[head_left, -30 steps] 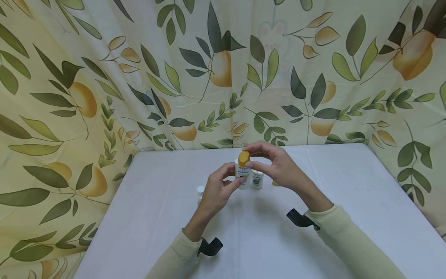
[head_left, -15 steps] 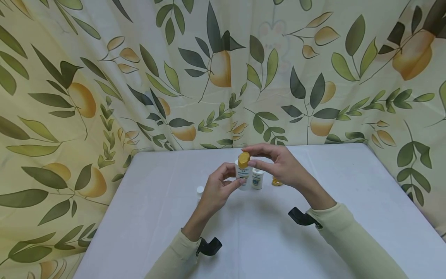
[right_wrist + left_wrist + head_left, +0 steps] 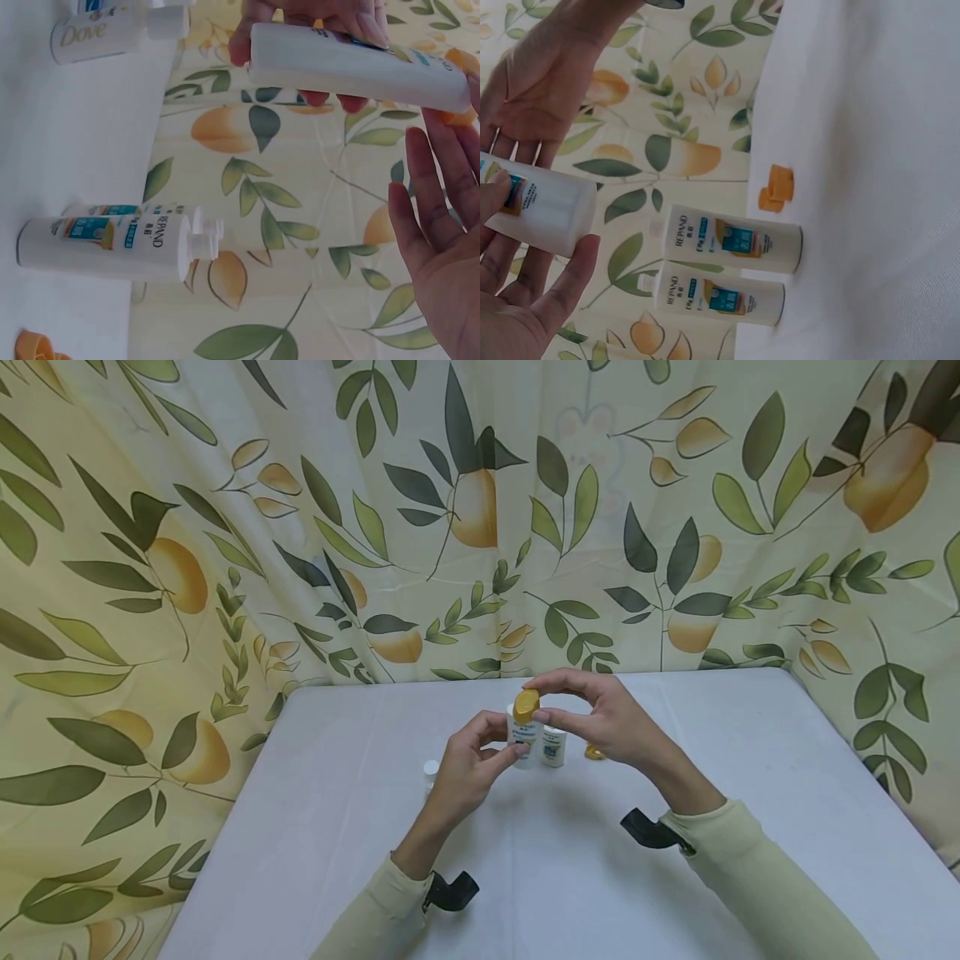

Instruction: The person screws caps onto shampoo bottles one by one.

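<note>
A white-capped bottle (image 3: 431,768) stands left of the left hand (image 3: 468,762), which grips a labelled bottle (image 3: 530,737) raised above the white table (image 3: 525,885), its orange cap (image 3: 526,706) pinched by the right hand (image 3: 611,720), with two upright bottles (image 3: 739,244) and loose orange caps (image 3: 594,752) farther right.

Raised white rounded plastic bottle (image 3: 559,214): smooth, satin sheen, flat printed label. Faceted yellow-orange plastic cap (image 3: 527,705) on it: smooth, slightly glossy. Two standing white plastic bottles with printed labels (image 3: 772,247): smooth, semi-matt. Loose orange plastic caps (image 3: 781,182): smooth, fairly matt. White cylindrical Dove bottle (image 3: 94,36): smooth plastic, soft sheen. White table cover (image 3: 525,868): matt, looks like cloth, faint grain. Leaf-and-fruit print curtain (image 3: 420,427): thin smooth fabric, soft folds. Pale green sleeves (image 3: 765,868): matt knit-looking cloth. Black curved wrist mounts (image 3: 647,829): hard plastic look.
</note>
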Demonstrator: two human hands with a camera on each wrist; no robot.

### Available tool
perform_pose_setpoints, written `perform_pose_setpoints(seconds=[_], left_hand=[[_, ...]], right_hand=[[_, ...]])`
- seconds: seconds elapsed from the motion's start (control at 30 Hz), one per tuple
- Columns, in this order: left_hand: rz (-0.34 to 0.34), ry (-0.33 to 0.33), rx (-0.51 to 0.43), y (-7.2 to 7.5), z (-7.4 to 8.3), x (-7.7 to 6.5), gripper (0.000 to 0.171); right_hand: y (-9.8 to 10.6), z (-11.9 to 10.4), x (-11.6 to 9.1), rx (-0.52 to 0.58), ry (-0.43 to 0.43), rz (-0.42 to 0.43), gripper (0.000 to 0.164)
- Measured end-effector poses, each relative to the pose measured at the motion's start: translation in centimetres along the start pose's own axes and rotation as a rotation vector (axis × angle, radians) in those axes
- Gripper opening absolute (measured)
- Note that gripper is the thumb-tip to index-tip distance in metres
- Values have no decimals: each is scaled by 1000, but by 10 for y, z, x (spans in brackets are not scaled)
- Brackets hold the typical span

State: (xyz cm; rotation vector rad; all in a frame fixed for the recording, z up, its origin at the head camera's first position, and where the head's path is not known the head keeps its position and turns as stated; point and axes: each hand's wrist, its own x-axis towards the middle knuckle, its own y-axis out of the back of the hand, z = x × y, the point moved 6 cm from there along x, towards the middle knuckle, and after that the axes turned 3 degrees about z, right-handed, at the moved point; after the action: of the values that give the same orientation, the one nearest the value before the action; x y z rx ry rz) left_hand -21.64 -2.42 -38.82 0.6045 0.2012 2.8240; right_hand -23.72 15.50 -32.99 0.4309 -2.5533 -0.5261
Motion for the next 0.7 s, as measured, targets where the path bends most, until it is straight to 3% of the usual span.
perform_pose_setpoints(seconds=[0.7], left_hand=[[54, -16, 22, 1, -2, 1, 31]], right_hand=[[-6, -3, 0, -16, 25, 153, 31]])
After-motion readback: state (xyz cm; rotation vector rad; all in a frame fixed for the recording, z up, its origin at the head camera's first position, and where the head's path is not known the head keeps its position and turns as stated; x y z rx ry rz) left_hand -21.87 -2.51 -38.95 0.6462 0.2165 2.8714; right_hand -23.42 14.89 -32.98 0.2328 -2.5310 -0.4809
